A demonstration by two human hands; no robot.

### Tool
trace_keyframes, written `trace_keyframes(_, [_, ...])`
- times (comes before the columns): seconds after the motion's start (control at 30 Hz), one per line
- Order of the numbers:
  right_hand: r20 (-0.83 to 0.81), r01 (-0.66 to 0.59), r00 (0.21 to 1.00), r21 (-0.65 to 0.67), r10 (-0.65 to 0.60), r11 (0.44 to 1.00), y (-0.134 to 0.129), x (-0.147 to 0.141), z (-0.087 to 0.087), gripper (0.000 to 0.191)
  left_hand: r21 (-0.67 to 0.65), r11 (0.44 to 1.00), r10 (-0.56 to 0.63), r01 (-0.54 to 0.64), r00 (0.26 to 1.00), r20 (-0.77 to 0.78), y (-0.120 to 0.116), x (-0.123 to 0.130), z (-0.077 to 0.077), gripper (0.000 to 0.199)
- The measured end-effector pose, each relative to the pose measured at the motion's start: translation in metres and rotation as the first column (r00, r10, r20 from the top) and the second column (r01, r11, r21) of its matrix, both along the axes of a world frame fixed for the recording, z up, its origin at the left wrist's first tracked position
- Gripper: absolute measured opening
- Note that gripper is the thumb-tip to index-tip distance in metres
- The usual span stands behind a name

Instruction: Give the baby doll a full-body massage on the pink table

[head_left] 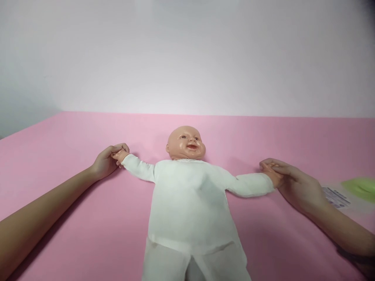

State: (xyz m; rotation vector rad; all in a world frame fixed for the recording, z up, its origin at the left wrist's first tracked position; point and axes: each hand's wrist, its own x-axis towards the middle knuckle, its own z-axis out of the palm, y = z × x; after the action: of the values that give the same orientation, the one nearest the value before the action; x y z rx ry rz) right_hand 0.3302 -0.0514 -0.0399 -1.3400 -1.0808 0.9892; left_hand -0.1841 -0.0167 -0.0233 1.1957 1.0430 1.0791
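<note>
A baby doll [191, 203] in a white long-sleeved top and white trousers lies on its back on a pink surface [96, 218], its bald head toward the wall. Both its arms are stretched out to the sides. At the left, the fingers of my left hand [108, 160] are closed around one doll hand. My right hand [299, 185] grips the other doll hand at the right, thumb and fingers wrapped about it. The doll's lower legs are cut off by the bottom of the view.
Behind the pink surface rises a pale wall [187, 58]. On the right, partly behind my right forearm, lies a clear packet with a printed label [336, 196] and something bright green [360, 188].
</note>
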Motion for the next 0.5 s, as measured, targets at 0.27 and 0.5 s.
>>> trace_keyframes(0.27, [-0.071, 0.022, 0.997, -0.061, -0.027, 0.998, 0.0004, 0.0029, -0.0021, 0.017, -0.004, 0.998, -0.068, 0.068, 0.998, -0.012, 0.0003, -0.0087, -0.0026, 0.034])
trace_keyframes(0.5, [-0.117, 0.039, 0.992, -0.041, -0.044, 0.998, 0.0018, 0.0055, -0.0039, 0.017, 0.014, 0.995, -0.097, 0.098, 0.995, -0.017, 0.0004, -0.0089, -0.0037, 0.026])
